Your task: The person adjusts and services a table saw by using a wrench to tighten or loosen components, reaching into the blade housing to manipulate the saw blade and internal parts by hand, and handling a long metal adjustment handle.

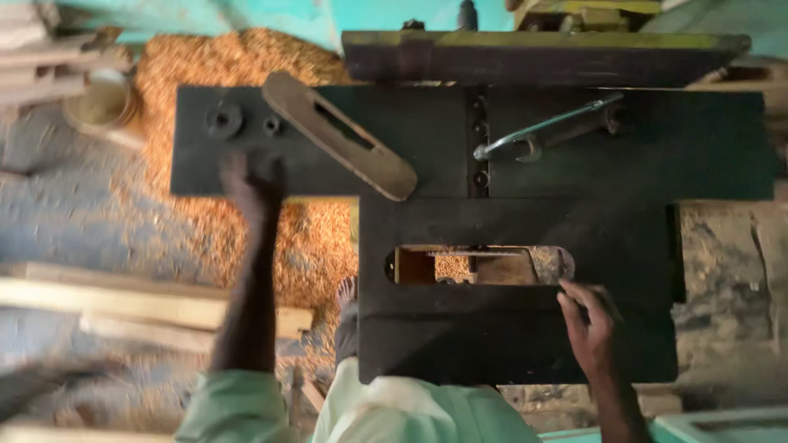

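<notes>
The open slot (pixel 480 265) in the dark machine table (pixel 525 344) lies just ahead of the right hand (pixel 589 324), with pale wood and sawdust showing down through it. The long insert plate (pixel 341 135) that looks shaped to fit it lies askew on the far left wing of the table, one end just beside the left hand (pixel 250 182). A bent spanner (pixel 546 131) rests well apart on the far right part, across the middle seam.

The step in hand reads as work around that open slot. To do it well, the fingers should stay on the top face and out of the gap, and the plate and spanner should be kept from sliding toward it.

The right grip sits at the near right corner of the slot, fingers curled together as if pinching something small and thin; what it holds is too dark to make out. The left grip lies flat on the table, fingers loosely spread and pressing the surface near two round fittings (pixel 223 121), closed on nothing so far as the blur allows.

Beyond the table, wood shavings (pixel 316 246) heap the floor, planks (pixel 123 299) lie to the left, and a bare foot (pixel 346 291) shows beside the edge
</notes>
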